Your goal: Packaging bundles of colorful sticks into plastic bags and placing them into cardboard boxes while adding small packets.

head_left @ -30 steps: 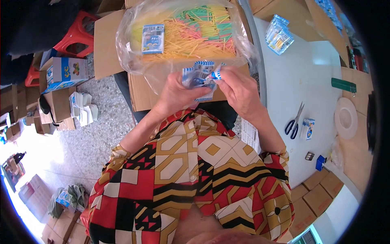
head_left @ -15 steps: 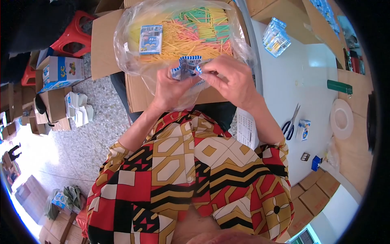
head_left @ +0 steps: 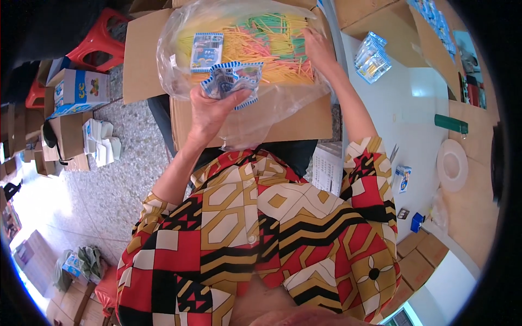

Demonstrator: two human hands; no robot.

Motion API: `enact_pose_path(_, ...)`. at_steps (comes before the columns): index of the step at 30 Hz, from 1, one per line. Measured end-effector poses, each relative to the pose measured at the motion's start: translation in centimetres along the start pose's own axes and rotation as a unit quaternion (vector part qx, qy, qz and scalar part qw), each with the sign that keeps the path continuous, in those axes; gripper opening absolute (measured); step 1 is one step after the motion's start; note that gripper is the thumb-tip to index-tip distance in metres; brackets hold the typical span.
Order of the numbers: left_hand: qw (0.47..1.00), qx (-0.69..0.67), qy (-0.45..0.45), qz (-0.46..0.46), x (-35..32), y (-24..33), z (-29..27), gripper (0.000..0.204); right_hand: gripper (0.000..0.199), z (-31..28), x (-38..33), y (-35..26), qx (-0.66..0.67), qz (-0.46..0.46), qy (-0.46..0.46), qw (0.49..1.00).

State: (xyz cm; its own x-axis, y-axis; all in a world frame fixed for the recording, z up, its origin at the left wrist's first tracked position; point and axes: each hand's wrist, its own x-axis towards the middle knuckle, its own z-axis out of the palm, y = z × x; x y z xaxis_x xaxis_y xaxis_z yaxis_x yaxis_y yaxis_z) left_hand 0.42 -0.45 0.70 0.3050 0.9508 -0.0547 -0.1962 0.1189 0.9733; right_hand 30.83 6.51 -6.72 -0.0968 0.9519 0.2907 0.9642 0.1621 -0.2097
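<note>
My left hand (head_left: 211,113) is closed on a blue-and-white plastic packet (head_left: 224,81), held above the near edge of a cardboard carton (head_left: 144,65). Its top looks spread apart, and there may be more than one packet in the grip. A clear plastic bag (head_left: 166,68) lines the carton, full of thin yellow, orange, pink and green sticks (head_left: 255,46). At the far right of these sticks is my right hand (head_left: 319,51), its fingers bent down among them; their tips are hidden. Another similar packet (head_left: 206,50) lies flat on the sticks at the left.
On the white table (head_left: 408,108) at the right lie several filled packets (head_left: 372,58), a small packet (head_left: 402,178), partly hidden scissors (head_left: 393,154) and a green-handled object (head_left: 451,124). A white ring (head_left: 452,145) lies farther right. Red stools (head_left: 92,46) and opened cartons (head_left: 81,92) stand left.
My right hand has let go of the packet and moved right and away, to the sticks. My left hand keeps its grip and has shifted slightly left. The packet's top has spread wider.
</note>
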Motion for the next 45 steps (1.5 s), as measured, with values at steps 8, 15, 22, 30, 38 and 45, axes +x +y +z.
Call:
enact_pose_path(8, 1.000, 0.014, 0.009, -0.008, -0.3, 0.5, -0.5, 0.029, 0.026, 1.5, 2.3, 0.7, -0.152, 0.004, -0.101, 0.983)
enact_pose_path(15, 1.000, 0.001, -0.003, -0.013, -0.1, 0.3, -0.2, 0.027, 0.026, 2.2, 2.3, 1.7, -0.151, -0.047, -0.072, 0.985)
enact_pose_path(22, 1.000, 0.015, -0.004, -0.025, -0.4, 0.6, -0.1, 0.025, 0.033, 1.7, 2.0, 1.4, -0.154, -0.062, -0.092, 0.982)
enact_pose_path(30, 0.999, 0.026, -0.020, -0.024, -0.5, 0.8, 0.3, 0.029, 0.019, 0.9, 2.3, 2.2, -0.019, 0.037, -0.044, 0.998)
enact_pose_path(38, 0.999, 0.040, -0.023, -0.008, -0.5, 0.2, 0.5, 0.025, 0.015, -4.5, 1.0, 0.8, 0.342, 0.172, -0.303, 0.873)
enact_pose_path(45, 0.997, 0.047, -0.058, 0.005, -0.2, 1.0, 1.3, 0.026, 0.012, -4.8, -2.5, -2.5, 0.196, 0.148, -0.356, 0.902)
